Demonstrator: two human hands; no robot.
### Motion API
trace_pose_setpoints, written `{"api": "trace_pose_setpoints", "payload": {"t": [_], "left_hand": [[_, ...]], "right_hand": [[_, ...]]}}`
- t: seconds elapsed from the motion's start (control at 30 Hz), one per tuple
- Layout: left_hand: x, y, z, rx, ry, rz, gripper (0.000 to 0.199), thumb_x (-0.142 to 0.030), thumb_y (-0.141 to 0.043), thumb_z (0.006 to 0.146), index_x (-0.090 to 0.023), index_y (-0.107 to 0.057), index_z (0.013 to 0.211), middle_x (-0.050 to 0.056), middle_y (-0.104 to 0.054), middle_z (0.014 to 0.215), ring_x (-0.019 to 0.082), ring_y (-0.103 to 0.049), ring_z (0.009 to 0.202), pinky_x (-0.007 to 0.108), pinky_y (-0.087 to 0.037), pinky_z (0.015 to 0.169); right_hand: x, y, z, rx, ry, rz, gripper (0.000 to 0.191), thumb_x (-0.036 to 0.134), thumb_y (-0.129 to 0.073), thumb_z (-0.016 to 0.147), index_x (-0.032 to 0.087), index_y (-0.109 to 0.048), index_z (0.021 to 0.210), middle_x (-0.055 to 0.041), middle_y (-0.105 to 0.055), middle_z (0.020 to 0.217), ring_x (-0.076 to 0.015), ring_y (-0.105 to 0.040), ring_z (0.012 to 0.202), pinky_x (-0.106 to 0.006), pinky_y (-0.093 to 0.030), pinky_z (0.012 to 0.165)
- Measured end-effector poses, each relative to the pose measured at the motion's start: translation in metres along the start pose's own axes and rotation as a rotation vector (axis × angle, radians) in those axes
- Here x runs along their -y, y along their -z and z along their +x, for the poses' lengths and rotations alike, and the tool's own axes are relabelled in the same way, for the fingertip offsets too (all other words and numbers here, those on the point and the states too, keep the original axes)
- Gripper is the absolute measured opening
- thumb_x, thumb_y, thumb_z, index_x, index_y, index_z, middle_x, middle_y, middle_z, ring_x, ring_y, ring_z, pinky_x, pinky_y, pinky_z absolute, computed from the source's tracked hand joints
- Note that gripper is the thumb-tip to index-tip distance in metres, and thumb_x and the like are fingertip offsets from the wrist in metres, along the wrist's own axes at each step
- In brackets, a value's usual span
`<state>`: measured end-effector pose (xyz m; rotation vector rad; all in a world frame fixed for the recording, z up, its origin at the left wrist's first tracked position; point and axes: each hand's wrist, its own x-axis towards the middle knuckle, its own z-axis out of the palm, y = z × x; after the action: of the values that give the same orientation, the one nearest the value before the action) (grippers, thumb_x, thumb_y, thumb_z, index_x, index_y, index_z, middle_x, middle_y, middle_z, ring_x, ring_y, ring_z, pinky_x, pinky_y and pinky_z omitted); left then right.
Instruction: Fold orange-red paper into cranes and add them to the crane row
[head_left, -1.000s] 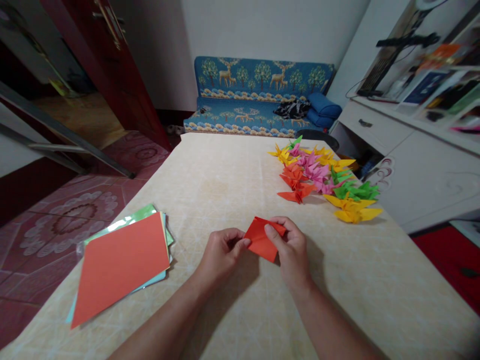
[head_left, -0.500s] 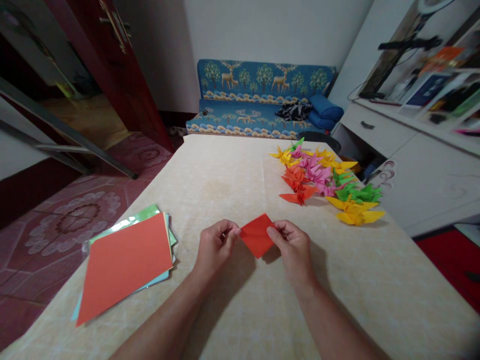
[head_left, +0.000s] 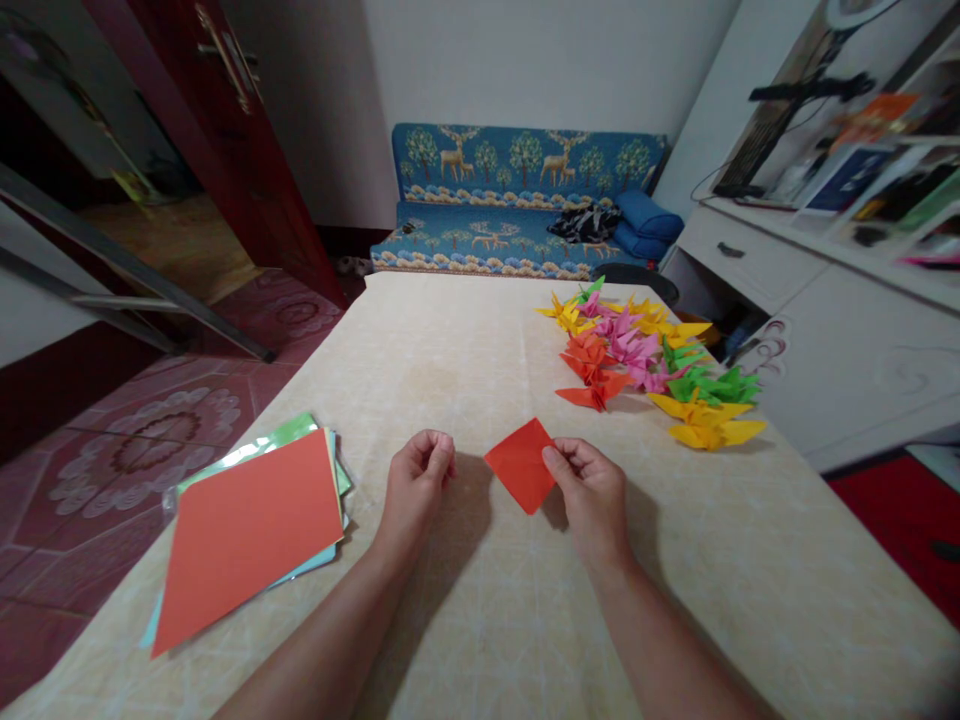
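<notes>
A folded red paper square [head_left: 523,466] is pinched at its right corner by my right hand [head_left: 592,490], its opposite corner pointing toward my left hand [head_left: 420,478]. My left hand is closed with thumb against the curled fingers, a short gap to the left of the paper, and nothing shows in it. At the left of the table lies a stack of paper with an orange-red sheet [head_left: 251,535] on top. Folded paper cranes in yellow, pink, red and green [head_left: 634,350] are grouped at the right back of the table.
The table [head_left: 442,340] has a pale patterned cover. Beyond it is a blue sofa [head_left: 480,225] with cushions and a dark cloth. A white cabinet [head_left: 840,350] stands at the right. A red door [head_left: 225,150] and a metal frame are at the left.
My left hand has let go of the red paper's left corner and moved left. The paper, held in my right hand, has turned slightly and shifted a little to the right.
</notes>
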<state>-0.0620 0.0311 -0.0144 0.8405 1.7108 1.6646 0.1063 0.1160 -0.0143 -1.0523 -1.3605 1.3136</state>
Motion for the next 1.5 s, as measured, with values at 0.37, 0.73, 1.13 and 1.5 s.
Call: {"api": "trace_pose_setpoints", "payload": {"t": [0.37, 0.73, 1.13, 1.5], "left_hand": [[-0.007, -0.007, -0.007, 0.299, 0.047, -0.095, 0.030, -0.040, -0.066, 0.079, -0.011, -0.072, 0.081, 0.004, -0.063, 0.071, 0.013, -0.054, 0.066, 0.022, -0.040, 0.062], [-0.010, -0.006, -0.007, 0.359, 0.064, -0.093, 0.021, -0.032, -0.077, 0.069, -0.012, -0.073, 0.074, 0.004, -0.068, 0.067, 0.011, -0.056, 0.060, 0.020, -0.042, 0.059], [-0.006, -0.016, -0.012, 0.176, 0.182, -0.277, 0.023, -0.034, -0.072, 0.075, -0.012, -0.072, 0.079, 0.003, -0.066, 0.057, 0.008, -0.055, 0.050, 0.018, -0.042, 0.052], [-0.004, -0.019, -0.010, 0.292, 0.178, -0.130, 0.026, -0.035, -0.074, 0.071, -0.010, -0.069, 0.069, 0.000, -0.059, 0.049, 0.007, -0.047, 0.044, 0.017, -0.036, 0.046]], "right_hand": [[0.001, -0.006, -0.009, 0.200, 0.114, -0.149, 0.014, 0.029, -0.063, 0.079, 0.017, -0.071, 0.079, -0.0044, -0.072, 0.078, -0.0188, -0.065, 0.074, -0.028, -0.050, 0.069], [0.006, -0.006, -0.010, 0.266, 0.174, -0.186, 0.015, 0.028, -0.062, 0.080, 0.017, -0.071, 0.083, -0.0044, -0.070, 0.077, -0.0168, -0.062, 0.073, -0.027, -0.048, 0.068], [0.007, -0.010, -0.011, 0.200, -0.094, 0.049, 0.028, 0.042, -0.068, 0.073, 0.015, -0.062, 0.077, 0.0004, -0.059, 0.063, -0.0121, -0.052, 0.055, -0.021, -0.041, 0.050], [0.002, -0.008, -0.012, 0.144, -0.073, 0.026, 0.029, 0.041, -0.065, 0.077, 0.016, -0.054, 0.066, 0.0043, -0.047, 0.059, -0.0098, -0.042, 0.054, -0.020, -0.035, 0.049]]}}
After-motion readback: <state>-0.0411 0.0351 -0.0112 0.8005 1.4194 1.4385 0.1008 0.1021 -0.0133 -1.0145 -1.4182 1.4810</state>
